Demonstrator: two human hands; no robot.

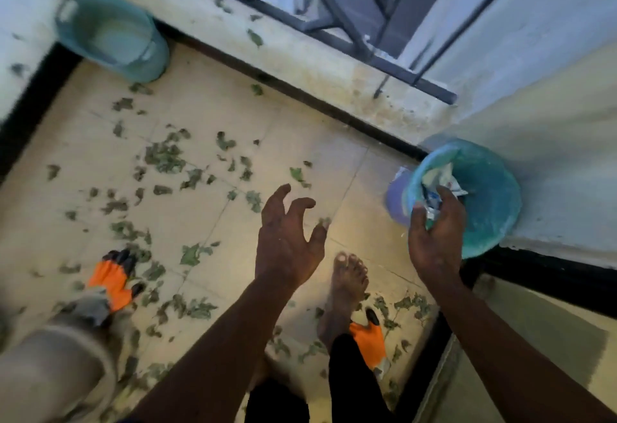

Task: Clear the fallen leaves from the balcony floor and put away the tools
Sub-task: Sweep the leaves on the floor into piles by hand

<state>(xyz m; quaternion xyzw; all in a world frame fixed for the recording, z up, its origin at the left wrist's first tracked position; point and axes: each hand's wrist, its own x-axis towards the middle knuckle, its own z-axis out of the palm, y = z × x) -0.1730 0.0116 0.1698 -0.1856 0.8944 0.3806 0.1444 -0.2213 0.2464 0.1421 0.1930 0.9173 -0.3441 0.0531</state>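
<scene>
Leaves: fallen leaves [163, 155] lie scattered over the tiled floor [367, 170], thickest ahead and left of both hands, with another patch around the bare foot [347, 285]. A few sit on the ledge [317, 68] under the railing [336, 11].
Key relation: the leaves lie left of the hands and the bin lies right, so I judge each handful must cross the body. The scatter has no clear long axis, though it runs loosely from the far-left corner to the near right.
Left hand: the left hand [287, 239] hovers over the floor with its fingers spread and bent, holding nothing. It is nearer the leaves.
Right hand: the right hand [434, 235] is at the bin's near rim, thumb and fingers curled round a crumpled wrapper [430, 214].
Teal bin: the teal bin [490, 172] stands in the right corner against the wall. It holds crumpled white-and-blue wrappers and no leaves that I can see. A purple thing [395, 199] touches its left side, too blurred to name.
Teal tub: the teal tub [157, 52] sits in the far-left corner. Its inside is pale and I cannot tell what it holds.
Gloves: 2 lie on the floor. 1 orange glove [112, 280] is at the left, fingertips pointing away. The second orange glove [369, 339] is just beside the foot.
Progress: judged barely begun.
</scene>
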